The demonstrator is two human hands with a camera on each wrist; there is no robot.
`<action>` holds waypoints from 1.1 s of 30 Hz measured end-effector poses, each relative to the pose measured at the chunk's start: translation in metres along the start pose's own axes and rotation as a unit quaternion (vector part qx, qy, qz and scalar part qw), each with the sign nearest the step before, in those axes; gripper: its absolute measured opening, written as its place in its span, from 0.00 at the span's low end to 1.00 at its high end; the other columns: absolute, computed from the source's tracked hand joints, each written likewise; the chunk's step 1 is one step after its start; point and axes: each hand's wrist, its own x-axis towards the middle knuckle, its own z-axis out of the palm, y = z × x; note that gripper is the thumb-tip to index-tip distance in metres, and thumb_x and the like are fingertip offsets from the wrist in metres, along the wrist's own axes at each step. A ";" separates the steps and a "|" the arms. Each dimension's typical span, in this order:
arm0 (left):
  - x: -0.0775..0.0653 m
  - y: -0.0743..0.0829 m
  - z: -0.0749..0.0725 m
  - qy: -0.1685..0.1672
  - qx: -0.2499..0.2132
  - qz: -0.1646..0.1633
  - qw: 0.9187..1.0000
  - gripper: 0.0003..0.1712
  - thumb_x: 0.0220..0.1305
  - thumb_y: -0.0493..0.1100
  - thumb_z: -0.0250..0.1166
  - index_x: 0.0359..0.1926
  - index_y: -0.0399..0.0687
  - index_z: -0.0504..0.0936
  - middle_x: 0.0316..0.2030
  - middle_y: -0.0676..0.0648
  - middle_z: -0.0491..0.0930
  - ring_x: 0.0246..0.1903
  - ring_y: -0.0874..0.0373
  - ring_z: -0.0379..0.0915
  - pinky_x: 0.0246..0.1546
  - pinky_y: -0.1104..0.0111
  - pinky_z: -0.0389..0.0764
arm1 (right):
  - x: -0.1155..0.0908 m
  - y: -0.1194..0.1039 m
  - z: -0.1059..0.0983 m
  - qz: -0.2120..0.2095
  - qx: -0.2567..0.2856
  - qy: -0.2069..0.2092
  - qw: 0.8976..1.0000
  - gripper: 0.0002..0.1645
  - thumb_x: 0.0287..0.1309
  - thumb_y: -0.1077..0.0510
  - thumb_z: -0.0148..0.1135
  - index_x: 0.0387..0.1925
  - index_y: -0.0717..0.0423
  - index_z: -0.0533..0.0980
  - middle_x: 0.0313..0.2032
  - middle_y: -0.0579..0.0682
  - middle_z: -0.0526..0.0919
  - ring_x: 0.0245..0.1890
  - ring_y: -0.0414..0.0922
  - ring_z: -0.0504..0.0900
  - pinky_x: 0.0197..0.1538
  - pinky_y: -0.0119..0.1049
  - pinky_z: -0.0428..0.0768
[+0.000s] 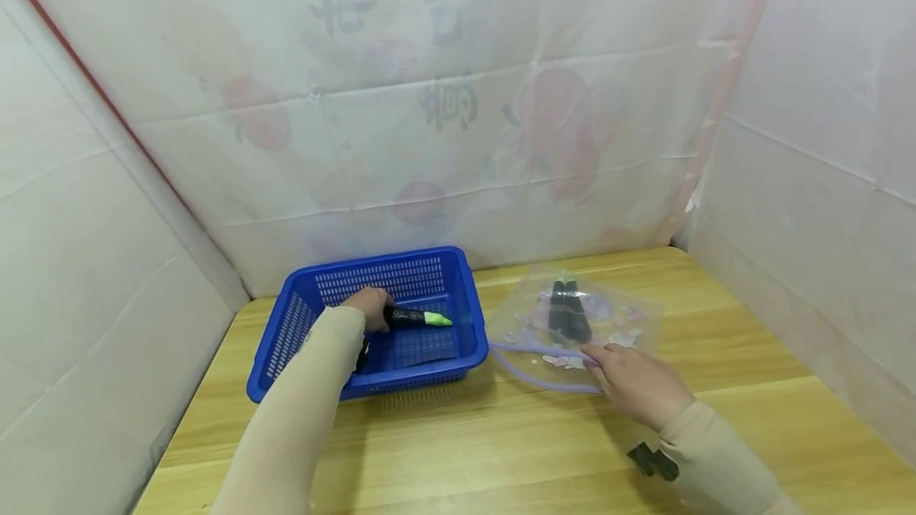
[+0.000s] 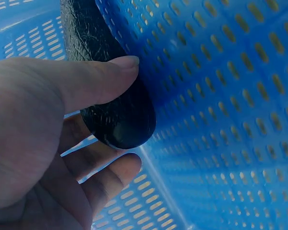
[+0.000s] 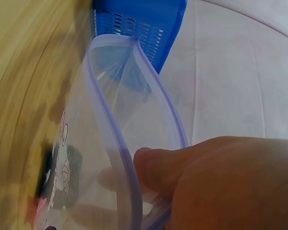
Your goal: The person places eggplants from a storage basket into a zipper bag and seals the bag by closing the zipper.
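Note:
My left hand (image 1: 370, 307) reaches into the blue plastic basket (image 1: 468, 296) and grips a dark eggplant (image 1: 408, 318) with a bright green stem end. In the left wrist view the thumb lies across the eggplant (image 2: 117, 117) near its rounded end, with fingers behind it, close to the basket wall. On the right, my right hand (image 1: 637, 380) pinches the purple-edged mouth of a clear zip bag (image 1: 515, 324). In the right wrist view the bag's mouth (image 3: 105, 108) gapes, the thumb at its rim. Two dark eggplants (image 1: 568, 312) lie side by side inside the bag.
More dark pieces lie in the basket, one partly hidden by the left forearm. Basket and bag stand side by side on a wood-grain table (image 1: 429, 451). Pale fabric walls (image 1: 458, 141) enclose the back and both sides.

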 end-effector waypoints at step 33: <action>-0.024 -0.014 -0.047 0.037 0.060 0.031 0.997 0.26 0.50 0.42 0.70 0.52 0.45 0.78 0.43 0.45 0.78 0.40 0.53 0.74 0.39 0.58 0.75 | 0.009 0.007 -0.002 0.006 0.007 0.008 1.000 0.19 0.64 0.54 0.51 0.52 0.61 0.74 0.44 0.59 0.79 0.43 0.59 0.77 0.45 0.55 0.73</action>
